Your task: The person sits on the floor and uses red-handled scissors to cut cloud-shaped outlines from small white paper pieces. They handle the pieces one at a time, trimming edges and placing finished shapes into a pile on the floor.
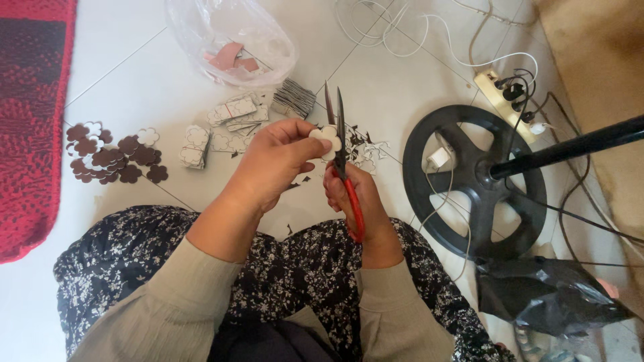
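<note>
Left hand (278, 161) grip clamped on flower cutout (327, 139) — scissors (342, 154) just beside, right hand (355, 194) gripping handles

- A home, with craft work done on the floor
- White tiled floor (134, 80), the person sitting on it in a flowered skirt (295, 261)
- Red woven rug (30, 100) at the left edge
- Round black fan base (469, 181) with its pole, beside a power strip (503, 100) and loose white cables (396, 27)
- Cut-out flowers (111, 157), card stacks (231, 114) and a clear plastic bag (231, 40) spread over the tiles
- Black bag (550, 295) at the right
</note>
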Demonstrator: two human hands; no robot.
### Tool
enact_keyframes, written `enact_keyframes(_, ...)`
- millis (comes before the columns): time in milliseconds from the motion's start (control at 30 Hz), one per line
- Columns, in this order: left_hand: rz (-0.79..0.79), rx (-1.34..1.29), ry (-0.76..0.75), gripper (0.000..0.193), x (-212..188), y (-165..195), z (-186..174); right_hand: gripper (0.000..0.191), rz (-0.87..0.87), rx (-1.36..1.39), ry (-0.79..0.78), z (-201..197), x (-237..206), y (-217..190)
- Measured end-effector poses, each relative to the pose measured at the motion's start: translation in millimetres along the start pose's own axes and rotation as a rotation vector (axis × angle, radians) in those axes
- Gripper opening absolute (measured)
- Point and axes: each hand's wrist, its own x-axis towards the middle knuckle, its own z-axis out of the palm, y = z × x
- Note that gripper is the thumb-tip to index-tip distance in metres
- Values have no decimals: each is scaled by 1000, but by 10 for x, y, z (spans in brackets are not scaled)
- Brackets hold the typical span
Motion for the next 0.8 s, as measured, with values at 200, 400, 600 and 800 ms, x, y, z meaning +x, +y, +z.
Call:
enact_keyframes(200,6,47,15,10,3,34,-3,43,33,37,8,2,14,0)
enact_keyframes(400,7,139,-12,9,7,131,-50,43,30,-36,13,-24,3,-11)
enact_keyframes(600,-29,257,-33,10,63,246,-99,46,29,-62,-7,-58,16,15)
enact_keyframes(800,-21,299,-47,9,78,299,-104,48,44,-36,-1,-67,20,50)
